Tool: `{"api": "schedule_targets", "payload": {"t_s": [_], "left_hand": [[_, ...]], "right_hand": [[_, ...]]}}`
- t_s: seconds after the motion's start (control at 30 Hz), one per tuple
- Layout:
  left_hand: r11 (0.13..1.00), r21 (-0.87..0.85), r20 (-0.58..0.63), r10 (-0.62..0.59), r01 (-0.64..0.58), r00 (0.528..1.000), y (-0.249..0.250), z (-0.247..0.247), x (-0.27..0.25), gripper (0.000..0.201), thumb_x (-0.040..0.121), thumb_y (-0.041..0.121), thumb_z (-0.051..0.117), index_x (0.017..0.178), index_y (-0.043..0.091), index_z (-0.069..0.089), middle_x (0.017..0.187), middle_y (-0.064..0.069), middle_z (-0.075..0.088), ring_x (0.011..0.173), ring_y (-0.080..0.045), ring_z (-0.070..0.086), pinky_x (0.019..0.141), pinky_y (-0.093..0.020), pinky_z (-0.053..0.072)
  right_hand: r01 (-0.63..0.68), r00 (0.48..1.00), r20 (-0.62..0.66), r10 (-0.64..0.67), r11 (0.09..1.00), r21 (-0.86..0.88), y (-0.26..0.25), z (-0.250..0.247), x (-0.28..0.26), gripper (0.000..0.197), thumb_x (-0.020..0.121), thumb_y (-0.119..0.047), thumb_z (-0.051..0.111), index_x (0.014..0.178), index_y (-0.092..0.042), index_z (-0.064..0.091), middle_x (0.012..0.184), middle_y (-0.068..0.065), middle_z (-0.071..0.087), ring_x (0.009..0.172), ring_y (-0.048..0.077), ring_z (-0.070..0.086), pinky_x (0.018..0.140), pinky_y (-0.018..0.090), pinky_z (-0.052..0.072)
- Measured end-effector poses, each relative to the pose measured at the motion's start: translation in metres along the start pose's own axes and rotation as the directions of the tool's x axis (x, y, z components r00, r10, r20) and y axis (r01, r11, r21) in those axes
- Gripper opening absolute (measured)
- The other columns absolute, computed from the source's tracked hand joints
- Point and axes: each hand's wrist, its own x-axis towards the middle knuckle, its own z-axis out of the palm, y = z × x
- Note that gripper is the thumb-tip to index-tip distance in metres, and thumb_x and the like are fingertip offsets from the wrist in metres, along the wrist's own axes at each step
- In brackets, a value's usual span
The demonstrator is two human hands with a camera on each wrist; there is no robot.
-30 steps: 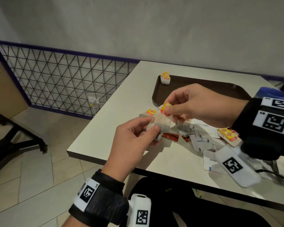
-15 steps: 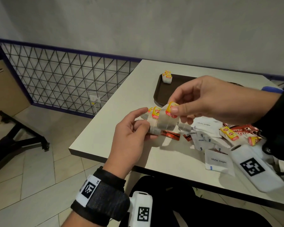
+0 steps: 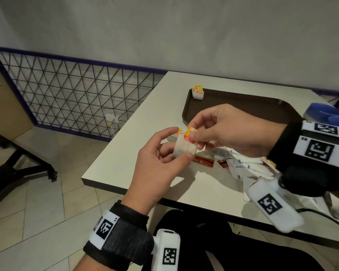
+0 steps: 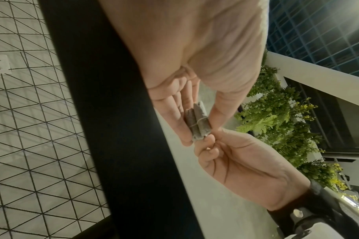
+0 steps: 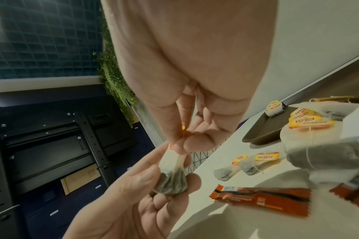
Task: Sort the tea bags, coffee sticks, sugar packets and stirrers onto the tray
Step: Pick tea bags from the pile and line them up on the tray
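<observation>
Above the table's near left corner I hold a tea bag [image 3: 184,150] between both hands. My left hand [image 3: 177,145] grips its paper body between thumb and fingers; the bag [image 4: 199,121] shows as two grey lobes with string round them. My right hand [image 3: 193,133] pinches the yellow-red tag [image 3: 190,136] at its top, and the bag [image 5: 171,182] hangs below that pinch. A brown tray [image 3: 243,106] lies behind, with a few tea bags [image 3: 198,92] in its far left corner.
Two loose tea bags [image 5: 244,165] and an orange coffee stick [image 5: 260,198] lie on the white table [image 3: 145,124]. White sugar packets [image 3: 243,167] are piled under my right wrist. A blue object [image 3: 325,114] sits far right. The table's edge drops to a tiled floor on the left.
Both hands have kept hold of the tea bag and have lifted it slightly. My right fingers stay on the tag, which now sits against the top of the bag.
</observation>
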Motion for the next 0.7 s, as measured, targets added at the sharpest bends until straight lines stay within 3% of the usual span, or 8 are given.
{"api": "schedule_targets", "payload": {"t_s": [0.07, 0.2, 0.27, 0.3, 0.4, 0.5, 0.6, 0.7], "left_hand": [[1.0, 0.001, -0.001, 0.004, -0.004, 1.0, 0.0, 0.0, 0.0, 0.052, 0.084, -0.005, 0.075, 0.128, 0.017, 0.059, 0.097, -0.011, 0.079, 0.095, -0.027, 0.075, 0.089, -0.033, 0.059], [1.0, 0.027, 0.003, 0.014, -0.014, 1.0, 0.0, 0.0, 0.0, 0.05, 0.084, -0.005, 0.075, 0.127, 0.016, 0.061, 0.098, -0.011, 0.078, 0.096, -0.027, 0.075, 0.088, -0.033, 0.058], [0.999, 0.04, 0.001, 0.016, -0.016, 1.0, 0.0, 0.0, -0.001, 0.05, 0.084, -0.006, 0.075, 0.126, 0.015, 0.061, 0.099, -0.011, 0.078, 0.098, -0.028, 0.075, 0.091, -0.037, 0.058], [0.999, 0.043, -0.001, 0.016, -0.015, 1.0, 0.001, 0.0, -0.001, 0.05, 0.083, -0.006, 0.075, 0.126, 0.015, 0.061, 0.099, -0.011, 0.078, 0.099, -0.03, 0.074, 0.093, -0.039, 0.058], [0.999, 0.046, -0.006, 0.002, -0.002, 1.0, 0.001, 0.0, -0.002, 0.051, 0.082, -0.005, 0.076, 0.126, 0.018, 0.061, 0.098, -0.01, 0.078, 0.097, -0.028, 0.074, 0.094, -0.041, 0.058], [0.999, 0.051, -0.006, 0.0, 0.0, 1.0, 0.0, 0.0, -0.001, 0.053, 0.081, -0.004, 0.077, 0.125, 0.022, 0.062, 0.096, -0.009, 0.078, 0.092, -0.022, 0.075, 0.09, -0.04, 0.06], [0.999, 0.052, -0.028, 0.003, -0.001, 1.0, 0.0, 0.001, -0.003, 0.05, 0.082, -0.003, 0.076, 0.122, 0.024, 0.064, 0.095, -0.005, 0.078, 0.09, -0.018, 0.074, 0.086, -0.03, 0.06], [0.999, 0.05, -0.064, 0.013, -0.009, 0.998, -0.002, 0.001, -0.003, 0.044, 0.084, 0.003, 0.074, 0.121, 0.025, 0.063, 0.1, -0.003, 0.078, 0.093, -0.022, 0.074, 0.078, -0.026, 0.061]], "right_hand": [[-0.006, 1.0, -0.02, 0.006, 0.999, -0.031, 0.001, 0.0, 0.0, 0.019, 0.087, -0.012, 0.078, 0.105, -0.009, 0.073, 0.093, 0.022, 0.074, 0.072, 0.021, 0.064, 0.059, 0.028, 0.05], [-0.054, 0.995, -0.083, 0.051, 0.998, -0.04, 0.003, -0.002, 0.004, 0.03, 0.086, -0.023, 0.08, 0.115, -0.02, 0.07, 0.094, 0.003, 0.072, 0.078, 0.018, 0.063, 0.064, 0.031, 0.05], [-0.097, 0.994, -0.054, 0.095, 0.995, -0.033, 0.001, -0.005, 0.004, 0.03, 0.087, -0.031, 0.078, 0.115, -0.021, 0.071, 0.102, 0.003, 0.074, 0.083, 0.016, 0.061, 0.067, 0.03, 0.05], [-0.115, 0.993, -0.015, 0.114, 0.993, -0.02, 0.0, -0.006, 0.003, 0.028, 0.088, -0.032, 0.077, 0.113, -0.02, 0.073, 0.103, 0.004, 0.075, 0.082, 0.016, 0.06, 0.067, 0.03, 0.05], [-0.136, 0.983, 0.126, 0.133, 0.991, 0.011, 0.0, -0.011, 0.0, 0.022, 0.091, -0.025, 0.074, 0.108, -0.011, 0.076, 0.081, 0.0, 0.074, 0.076, 0.014, 0.062, 0.066, 0.03, 0.05], [-0.09, 0.982, 0.166, 0.096, 0.995, -0.043, 0.003, -0.013, 0.001, 0.015, 0.09, -0.016, 0.075, 0.101, -0.006, 0.078, 0.088, 0.007, 0.074, 0.079, 0.017, 0.065, 0.071, 0.031, 0.053], [-0.064, 0.979, 0.185, 0.08, 0.994, -0.092, -0.001, -0.022, 0.006, 0.015, 0.09, -0.013, 0.075, 0.101, -0.002, 0.075, 0.088, 0.01, 0.073, 0.079, 0.018, 0.065, 0.066, 0.03, 0.052], [-0.064, 0.978, 0.189, 0.088, 0.989, -0.131, -0.015, -0.046, 0.019, 0.018, 0.092, -0.012, 0.072, 0.104, 0.002, 0.069, 0.092, 0.014, 0.071, 0.082, 0.022, 0.065, 0.069, 0.035, 0.051]]}}
